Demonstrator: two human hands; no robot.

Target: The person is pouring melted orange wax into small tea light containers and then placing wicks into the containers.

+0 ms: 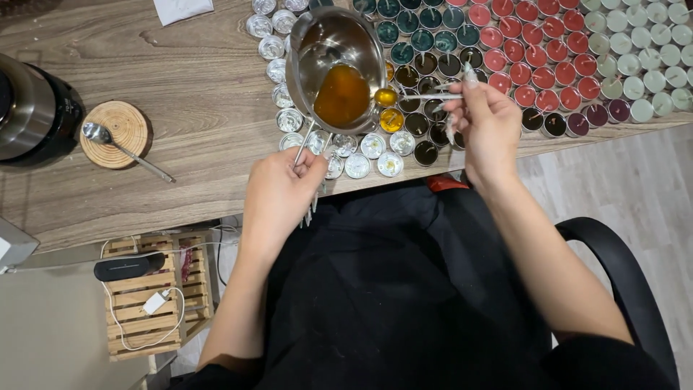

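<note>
Pouring step: the left hand (281, 191), closed on the handle, tips the steel pitcher (336, 61) of amber wax over a small cup (386, 96); the right hand (489, 119) pinches a thin stick (429, 96) — probably steadying the wick. Next — a slow, level pour.

The far rows of candle cups (548, 43) run off the top and right edges. The dark appliance (29, 108) at far left is cut off. The pouring pot's handle (307, 141) disappears inside the left hand (281, 191).
</note>
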